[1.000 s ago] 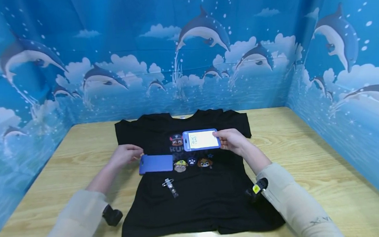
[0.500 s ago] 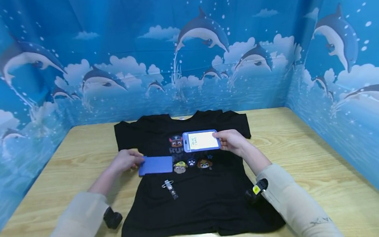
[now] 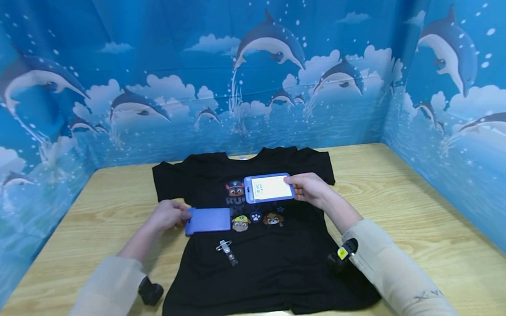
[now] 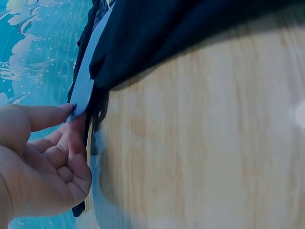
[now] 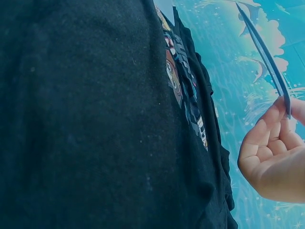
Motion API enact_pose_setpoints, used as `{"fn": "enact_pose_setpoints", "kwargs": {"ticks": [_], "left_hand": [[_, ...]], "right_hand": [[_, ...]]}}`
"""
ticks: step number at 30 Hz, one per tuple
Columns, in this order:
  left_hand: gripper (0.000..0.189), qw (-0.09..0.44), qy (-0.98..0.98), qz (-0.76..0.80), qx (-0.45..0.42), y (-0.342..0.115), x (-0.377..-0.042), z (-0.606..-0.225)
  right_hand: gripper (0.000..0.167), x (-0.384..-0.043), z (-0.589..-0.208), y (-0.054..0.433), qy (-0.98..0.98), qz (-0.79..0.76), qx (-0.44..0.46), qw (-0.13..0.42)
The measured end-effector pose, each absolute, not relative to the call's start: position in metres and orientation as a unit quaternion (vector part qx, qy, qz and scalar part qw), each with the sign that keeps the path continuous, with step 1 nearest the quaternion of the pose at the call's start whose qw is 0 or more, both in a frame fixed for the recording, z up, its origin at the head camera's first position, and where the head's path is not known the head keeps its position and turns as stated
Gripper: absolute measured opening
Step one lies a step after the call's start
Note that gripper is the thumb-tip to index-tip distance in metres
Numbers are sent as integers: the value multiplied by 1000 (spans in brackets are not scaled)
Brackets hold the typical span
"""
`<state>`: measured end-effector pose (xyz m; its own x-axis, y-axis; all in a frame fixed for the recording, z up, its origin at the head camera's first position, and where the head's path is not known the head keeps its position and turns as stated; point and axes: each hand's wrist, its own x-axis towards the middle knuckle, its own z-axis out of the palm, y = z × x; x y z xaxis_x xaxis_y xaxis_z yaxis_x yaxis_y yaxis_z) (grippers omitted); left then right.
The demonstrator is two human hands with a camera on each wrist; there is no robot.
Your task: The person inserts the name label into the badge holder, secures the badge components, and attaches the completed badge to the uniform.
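Note:
My left hand (image 3: 167,215) pinches the left end of a flat blue badge-holder cover (image 3: 210,220) between thumb and fingers, low over the shirt's left side. In the left wrist view the cover (image 4: 90,67) shows nearly edge-on. My right hand (image 3: 311,187) grips the right end of a blue-framed ID badge holder (image 3: 272,187), its white card facing up. Seen edge-on in the right wrist view, the badge holder (image 5: 264,55) stands raised above the shirt. Lower left on the shirt lies a badge clip (image 3: 227,252) with a metal pin and clear strap.
A black T-shirt (image 3: 262,284) with cartoon dog prints lies spread on the wooden table (image 3: 415,205). A blue dolphin-patterned curtain (image 3: 175,60) hangs behind the table and along both sides. A small black camera (image 3: 150,290) is strapped at the left wrist.
The left hand has moved slightly right and down, its thumb now over the blue cover's end. The right hand and badge holder have hardly moved.

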<state>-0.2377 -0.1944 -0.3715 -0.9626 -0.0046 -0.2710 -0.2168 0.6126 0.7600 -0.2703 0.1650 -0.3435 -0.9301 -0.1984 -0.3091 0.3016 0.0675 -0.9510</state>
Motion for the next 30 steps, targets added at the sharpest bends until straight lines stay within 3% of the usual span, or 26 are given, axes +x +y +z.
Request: {"fn": "enact_pose_setpoints", "kwargs": {"ticks": [13, 18, 24, 30], "left_hand": [[23, 141, 859, 491, -29, -203, -235, -367], [13, 133, 832, 539, -26, -206, -235, -362], [24, 125, 800, 587, -16, -210, -236, -356], [21, 123, 795, 594, -21, -214, -235, -348]], "right_hand": [[39, -272, -343, 163, 709, -679, 41, 186], [38, -272, -342, 164, 712, -677, 40, 184], [38, -273, -343, 164, 712, -676, 41, 186], [38, -273, -342, 164, 713, -675, 42, 186]]}}
